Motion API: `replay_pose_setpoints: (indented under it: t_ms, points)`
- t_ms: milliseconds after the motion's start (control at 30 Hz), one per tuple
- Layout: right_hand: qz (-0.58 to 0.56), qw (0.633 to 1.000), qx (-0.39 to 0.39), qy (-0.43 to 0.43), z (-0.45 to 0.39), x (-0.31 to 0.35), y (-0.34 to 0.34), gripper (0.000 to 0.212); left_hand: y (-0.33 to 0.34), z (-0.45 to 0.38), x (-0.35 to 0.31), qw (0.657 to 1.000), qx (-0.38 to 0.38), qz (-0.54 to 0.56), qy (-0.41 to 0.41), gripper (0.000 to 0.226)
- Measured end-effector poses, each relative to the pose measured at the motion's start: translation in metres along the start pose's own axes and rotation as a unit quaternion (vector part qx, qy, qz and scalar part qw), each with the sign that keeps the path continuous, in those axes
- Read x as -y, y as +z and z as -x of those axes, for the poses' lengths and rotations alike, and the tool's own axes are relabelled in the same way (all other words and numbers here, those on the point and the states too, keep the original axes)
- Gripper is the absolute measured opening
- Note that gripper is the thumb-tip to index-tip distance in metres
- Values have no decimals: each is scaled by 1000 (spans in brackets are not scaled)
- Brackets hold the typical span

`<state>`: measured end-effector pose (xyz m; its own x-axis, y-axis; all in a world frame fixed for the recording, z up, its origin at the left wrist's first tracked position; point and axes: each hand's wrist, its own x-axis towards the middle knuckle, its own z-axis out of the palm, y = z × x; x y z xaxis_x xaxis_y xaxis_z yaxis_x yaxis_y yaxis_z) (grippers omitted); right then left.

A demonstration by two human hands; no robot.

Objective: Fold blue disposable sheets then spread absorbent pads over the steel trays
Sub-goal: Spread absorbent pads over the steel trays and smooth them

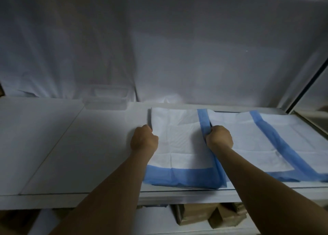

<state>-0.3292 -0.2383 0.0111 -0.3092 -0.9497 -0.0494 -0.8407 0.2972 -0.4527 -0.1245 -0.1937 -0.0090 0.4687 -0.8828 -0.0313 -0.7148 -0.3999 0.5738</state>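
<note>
White draped sheeting [159,48] fills the upper half of the frame as a backdrop. Below it a pale work surface [62,146] spans the frame's middle band, left to right. On its right portion lie two absorbent pads, white with blue borders: the right pad [276,142] lies flat at centre right, running off the right edge; the left pad [177,146], at centre, overlaps the right pad's left border. A clear plastic container [106,98] sits at the back of the surface, left of centre, well apart from the pads. Brown packages [209,215] occupy the shelf beneath, lower right. Left hand [144,140]: fingers curled, gripping the left pad's left edge. Right hand [219,137]: fingers curled, gripping that pad's blue right border.
</note>
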Motion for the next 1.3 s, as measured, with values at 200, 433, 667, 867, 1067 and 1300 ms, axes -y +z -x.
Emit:
replay_pose_setpoints:
  t_ms: [200,433,667,867,1067,1300]
  points:
    - [46,999,-6,-23,-9,6,1,26,1,-3,-3,1000,-24,-5,-1,30]
    - [66,995,-57,-50,-11,12,-7,44,-1,-1,-11,985,-157,-51,40,45]
    - [-68,960,82,-259,5,70,24,31,15,-24,-33,938,-34,-262,225,49]
    - [-182,926,178,-279,11,85,53,38,26,-36,-28,917,52,-322,230,59]
    - [-133,918,206,-312,7,87,71,47,25,-38,-21,911,68,-331,236,69]
    - [166,921,149,-319,-27,55,72,57,22,-38,-17,919,81,-298,244,59]
